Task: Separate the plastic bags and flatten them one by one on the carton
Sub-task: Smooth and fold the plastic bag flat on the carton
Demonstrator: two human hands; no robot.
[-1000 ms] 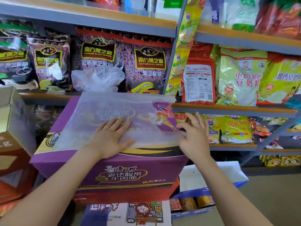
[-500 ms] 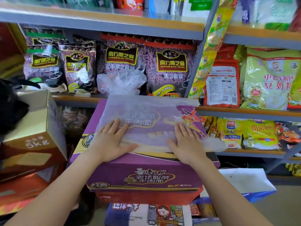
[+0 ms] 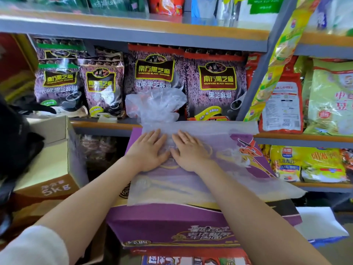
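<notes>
- Slid both palms up from the near edge to the far middle of the plastic bag (image 3: 200, 180), now side by side.
- Kept left hand (image 3: 148, 151) and right hand (image 3: 188, 153) flat, fingers straight, gripping nothing.
- Left bag spread on the purple carton (image 3: 172, 222); crumpled bags (image 3: 154, 104) waiting behind, so more flattening likely ahead.

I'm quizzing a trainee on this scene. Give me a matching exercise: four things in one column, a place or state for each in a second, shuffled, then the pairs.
Things:
1. flat plastic bag
2. crumpled plastic bags
3. purple carton
4. brown 5kg box

Places or states:
A. left of the carton
B. bunched on the shelf edge
C. pressed under the left hand and right hand
D. underneath the flat bag

Pairs: 1-C, 2-B, 3-D, 4-A
</notes>
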